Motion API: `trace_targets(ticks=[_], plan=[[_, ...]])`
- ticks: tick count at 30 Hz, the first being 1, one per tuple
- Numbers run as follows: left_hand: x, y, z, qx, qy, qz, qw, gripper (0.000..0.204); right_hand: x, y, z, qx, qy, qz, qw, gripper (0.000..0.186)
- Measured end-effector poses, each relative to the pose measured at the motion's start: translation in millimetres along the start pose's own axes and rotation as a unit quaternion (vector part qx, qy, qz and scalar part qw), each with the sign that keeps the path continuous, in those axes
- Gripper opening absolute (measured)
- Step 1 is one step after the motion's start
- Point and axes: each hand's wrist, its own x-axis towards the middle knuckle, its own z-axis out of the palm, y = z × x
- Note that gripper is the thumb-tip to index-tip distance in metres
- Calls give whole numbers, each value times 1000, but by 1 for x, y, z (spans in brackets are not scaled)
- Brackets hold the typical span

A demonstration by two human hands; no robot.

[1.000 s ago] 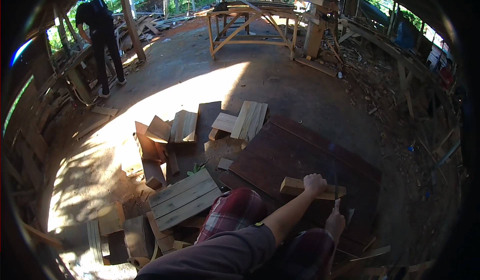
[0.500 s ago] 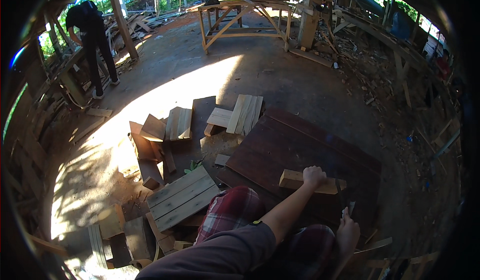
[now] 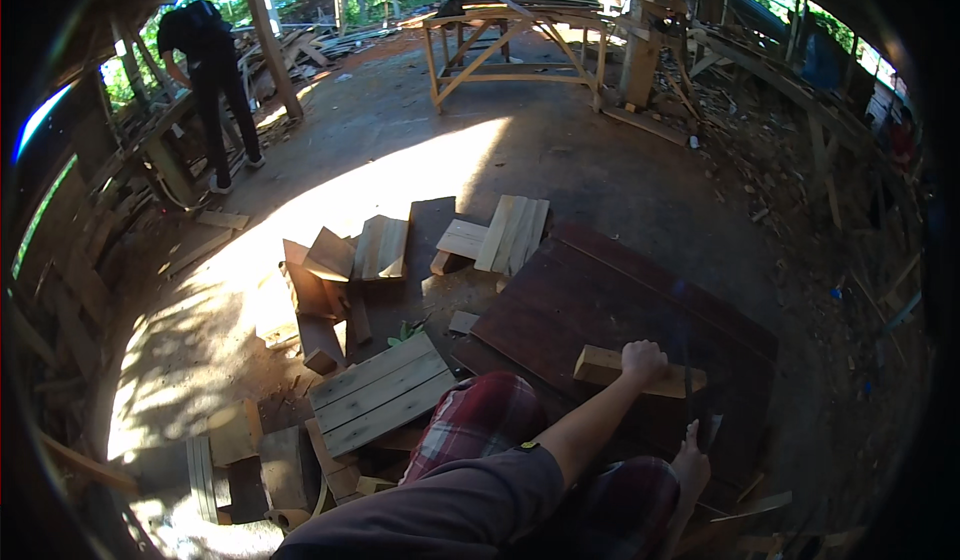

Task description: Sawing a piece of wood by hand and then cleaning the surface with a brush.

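Observation:
A short, thick light-wood block [image 3: 597, 366] lies on a dark reddish-brown board [image 3: 560, 300] in front of my knees. My left hand [image 3: 644, 361] is closed over the top of the block and presses it against the board. Beside the block's right end, my right hand [image 3: 690, 460] is closed on the handle of what looks like a handsaw. Its thin, dark blade [image 3: 688, 372] runs across that end of the block. Shadow makes the saw's teeth and the grip hard to see.
Left of my knees lie a grey slatted panel [image 3: 382, 395] and several wood offcuts [image 3: 284, 470]. More blocks [image 3: 512, 234] stand ahead in stacks. A wooden trestle table [image 3: 515, 67] is at the back. Another person [image 3: 208, 85] bends over a bench at the far left.
The whole scene sits slightly further right in the view. My left hand stays on the block; my right hand has shifted slightly left and nearer to me relative to it.

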Motion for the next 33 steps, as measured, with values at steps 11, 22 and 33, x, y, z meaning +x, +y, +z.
trace_targets(ticks=[11,22,33], plan=[[-1,0,-3,-10,12,21,1000,32,69,-11,39,24,63,-68,995,54],[-2,7,5,-36,2,-37,999,30,31,-5,17,-13,53,-54,997,56],[2,4,-1,-14,-16,-13,1000,29,-16,15,-20,-50,-24,-30,998,55]])
